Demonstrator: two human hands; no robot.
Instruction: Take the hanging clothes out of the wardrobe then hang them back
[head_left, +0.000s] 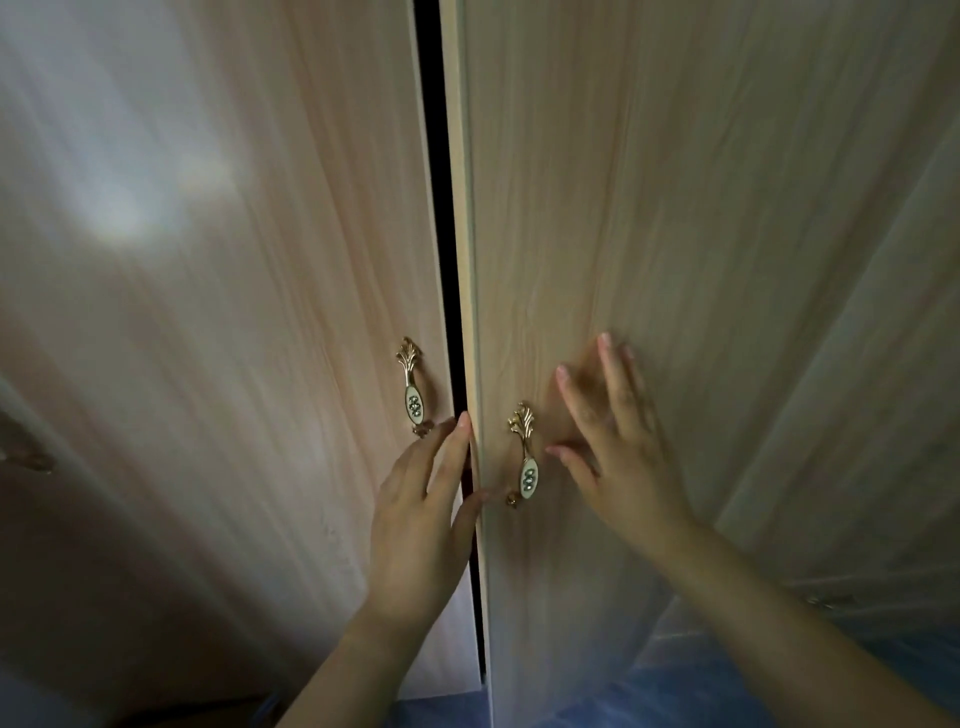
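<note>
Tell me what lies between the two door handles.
In the head view: the dark gap and the right door's pale edge between left handle and right handle.

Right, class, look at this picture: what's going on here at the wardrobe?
A person stands close to a wardrobe with both hands up at its doors. The right hand is spread flat against the right door, beside its gold handle. The left hand, fingers straight, is at that door's edge. The right door stands slightly ajar, leaving a narrow dark gap beside the left door. The inside is hidden.
</note>
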